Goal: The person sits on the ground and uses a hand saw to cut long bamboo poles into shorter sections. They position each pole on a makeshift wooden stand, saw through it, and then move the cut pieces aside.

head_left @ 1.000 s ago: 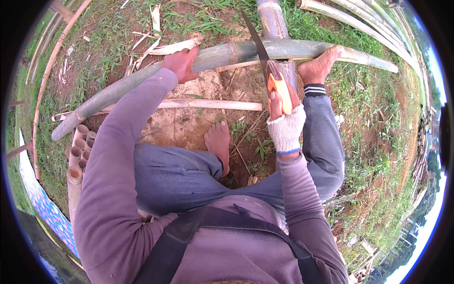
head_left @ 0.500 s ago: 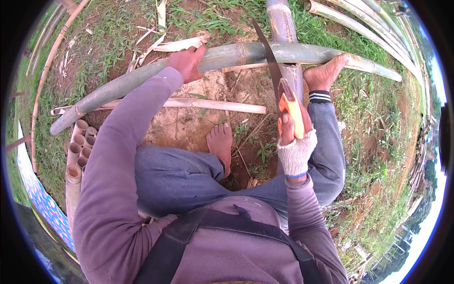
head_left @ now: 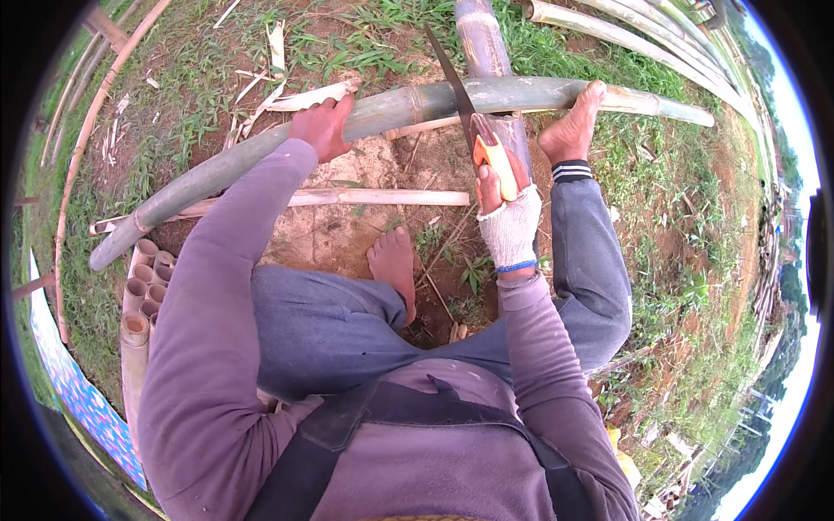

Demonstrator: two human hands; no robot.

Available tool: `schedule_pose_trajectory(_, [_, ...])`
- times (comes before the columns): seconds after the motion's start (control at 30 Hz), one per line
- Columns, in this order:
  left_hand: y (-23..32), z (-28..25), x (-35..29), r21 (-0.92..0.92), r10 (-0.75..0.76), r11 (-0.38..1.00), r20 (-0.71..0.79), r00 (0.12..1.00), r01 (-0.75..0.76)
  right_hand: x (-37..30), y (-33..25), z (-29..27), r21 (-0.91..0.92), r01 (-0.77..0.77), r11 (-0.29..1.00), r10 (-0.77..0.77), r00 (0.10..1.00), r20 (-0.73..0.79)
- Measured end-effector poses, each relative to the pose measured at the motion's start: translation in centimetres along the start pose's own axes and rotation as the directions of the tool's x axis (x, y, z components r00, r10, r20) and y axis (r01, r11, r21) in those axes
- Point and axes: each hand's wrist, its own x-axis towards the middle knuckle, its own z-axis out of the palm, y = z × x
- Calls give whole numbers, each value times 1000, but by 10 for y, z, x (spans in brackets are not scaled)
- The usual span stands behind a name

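Head view: the left hand (head_left: 321,130) is closed over the green bamboo pole (head_left: 382,111). The pole lies crosswise before the person, over a second bamboo length (head_left: 484,45); the right foot (head_left: 572,126) bears on it. The gloved right hand (head_left: 510,217) grips the orange-handled saw (head_left: 495,165). The blade crosses the pole just left of the second length; from here, tooth contact cannot be confirmed.

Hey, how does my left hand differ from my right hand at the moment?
Your left hand is bare, while your right hand wears a whitish glove that leaves its fingers exposed. The left hand holds the green bamboo pole; the right hand holds the saw's orange handle. Both come out of purplish sleeves.
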Motion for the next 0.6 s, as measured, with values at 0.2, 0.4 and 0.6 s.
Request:
schedule_pose_trajectory(0.2, [-10, 2, 4, -86, 34, 996, -8, 999, -35, -1, -9, 2, -147, 158, 977, -166, 985, -48])
schedule_pose_trajectory(0.4, [-1, -13, 15, -40, 26, 999, 128, 991, -21, 17, -28, -9, 44, -28, 999, 30, 998, -46])
schedule_pose_trajectory(0.6, [-11, -6, 5, -23, 25, 999, 95, 995, -23, 17, -75, -35, -108, -111, 988, 120, 989, 84])
